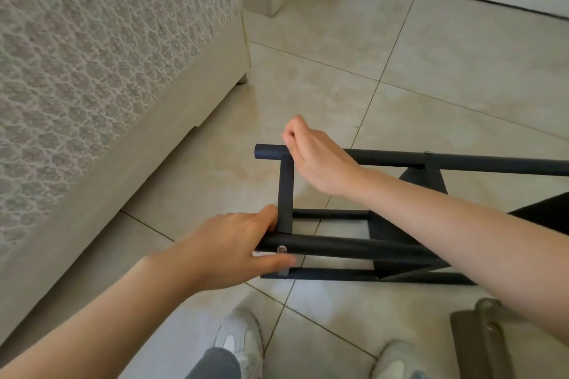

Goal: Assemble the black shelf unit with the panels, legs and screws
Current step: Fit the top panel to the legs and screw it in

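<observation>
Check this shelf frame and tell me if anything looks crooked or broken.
Nothing looks damaged or spilled. The shelf frame lies on its side on the floor, not upright, with the left hand and right hand each gripping it. One screw shows at the near corner; its seating is too blurred to judge.

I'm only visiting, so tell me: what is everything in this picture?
shelf frame: one, black, on its side on the floor, centre right
screw: one clear, silver, in the near tube
floor: beige tiles
bed: one, cream, lace cover, left
grey object: one, lower right, unclear what
shoes: two, white, bottom
left hand: grips the near tube's end
right hand: grips the far tube
</observation>
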